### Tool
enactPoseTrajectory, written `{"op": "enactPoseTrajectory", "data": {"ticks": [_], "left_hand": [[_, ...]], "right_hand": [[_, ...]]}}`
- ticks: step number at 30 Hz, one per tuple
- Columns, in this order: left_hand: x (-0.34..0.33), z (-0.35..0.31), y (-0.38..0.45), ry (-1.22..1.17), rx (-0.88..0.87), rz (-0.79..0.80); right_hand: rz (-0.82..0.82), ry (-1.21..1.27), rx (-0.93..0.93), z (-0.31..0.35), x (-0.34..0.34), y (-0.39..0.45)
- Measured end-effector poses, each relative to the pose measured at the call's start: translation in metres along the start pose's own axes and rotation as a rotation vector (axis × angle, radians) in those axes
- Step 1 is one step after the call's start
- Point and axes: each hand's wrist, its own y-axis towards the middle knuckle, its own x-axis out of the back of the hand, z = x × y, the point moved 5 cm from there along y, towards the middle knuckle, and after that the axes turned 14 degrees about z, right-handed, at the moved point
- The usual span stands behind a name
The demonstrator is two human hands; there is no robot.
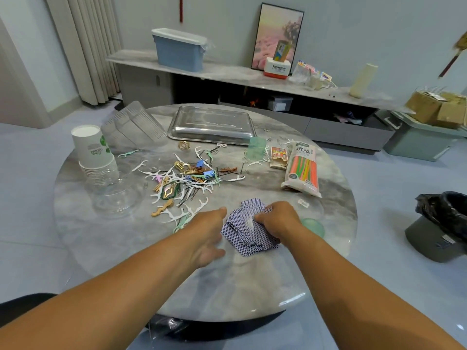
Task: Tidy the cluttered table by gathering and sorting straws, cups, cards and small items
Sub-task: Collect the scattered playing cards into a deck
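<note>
A loose heap of blue-backed playing cards (246, 233) lies on the round marble table (227, 281) near its front. My right hand (276, 219) rests on the heap's right side with fingers curled onto the cards. My left hand (206, 233) lies just left of the heap, thumb and fingers extended toward it. A bag of coloured straws (303, 170) lies at the right. A stack of paper cups (94, 154) stands at the left. A pile of floss picks, hairpins and clips (187, 180) covers the table's middle.
A steel tray (212, 126) lies at the far side, with clear plastic cups (134, 123) lying beside it. A green cup (257, 149) and small packets (279, 157) sit by the straws. A clear bowl (113, 195) stands left. A black-lined bin (444, 223) stands on the floor to the right.
</note>
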Motion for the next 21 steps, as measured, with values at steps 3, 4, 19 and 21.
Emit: {"op": "enactPoseTrajectory", "data": {"ticks": [3, 4, 19, 21], "left_hand": [[-0.009, 0.006, 0.002, -0.055, -0.004, 0.041], [-0.011, 0.006, 0.002, -0.071, -0.019, 0.048], [-0.017, 0.013, -0.004, -0.177, -0.12, 0.039], [-0.018, 0.013, -0.005, -0.19, -0.121, 0.049]], "right_hand": [[-0.025, -0.179, -0.064, 0.011, -0.017, -0.002], [-0.023, -0.194, -0.054, 0.015, -0.022, -0.001], [0.047, -0.084, -0.079, 0.03, -0.033, -0.01], [0.068, -0.004, -0.05, 0.03, -0.031, -0.012]]}}
